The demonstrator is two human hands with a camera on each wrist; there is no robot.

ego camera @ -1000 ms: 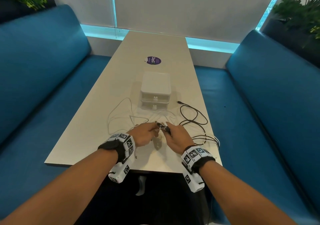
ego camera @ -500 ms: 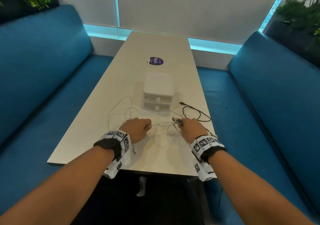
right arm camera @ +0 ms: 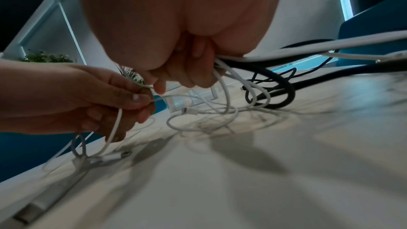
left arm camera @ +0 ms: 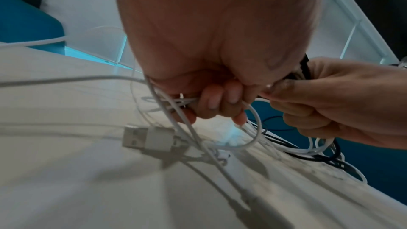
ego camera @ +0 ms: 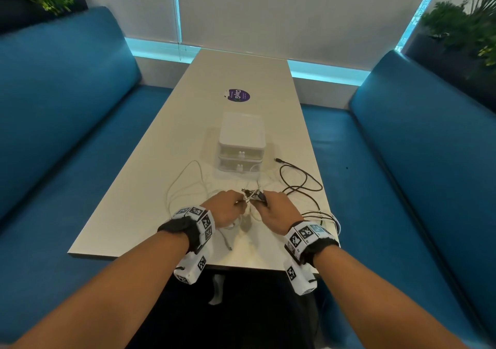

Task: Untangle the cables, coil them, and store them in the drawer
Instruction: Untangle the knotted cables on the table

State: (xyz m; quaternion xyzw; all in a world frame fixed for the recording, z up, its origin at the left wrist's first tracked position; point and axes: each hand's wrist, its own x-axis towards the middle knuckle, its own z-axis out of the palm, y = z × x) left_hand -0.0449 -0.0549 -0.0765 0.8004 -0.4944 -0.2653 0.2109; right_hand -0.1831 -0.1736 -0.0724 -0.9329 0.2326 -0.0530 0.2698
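Note:
White cables (ego camera: 185, 185) and a black cable (ego camera: 300, 182) lie tangled on the table (ego camera: 134, 214) in front of a small white two-drawer unit (ego camera: 241, 144), both drawers shut. My left hand (ego camera: 228, 209) grips white cable strands (left arm camera: 176, 104) with curled fingers. My right hand (ego camera: 276, 209) holds a bundle of white and black cables (right arm camera: 237, 74) just above the table. The two hands almost touch at the knot (ego camera: 252, 195). A white USB plug (left arm camera: 147, 138) lies on the table under my left hand.
Blue benches (ego camera: 67, 123) run along both sides of the table. A purple sticker (ego camera: 236, 95) sits beyond the drawer unit. Cable loops (ego camera: 324, 216) hang at the table's right edge. Plants (ego camera: 461, 26) stand in the corners.
Half a second ago my hands were apart with a white cable stretched between them. They have now come back together over the tangle.

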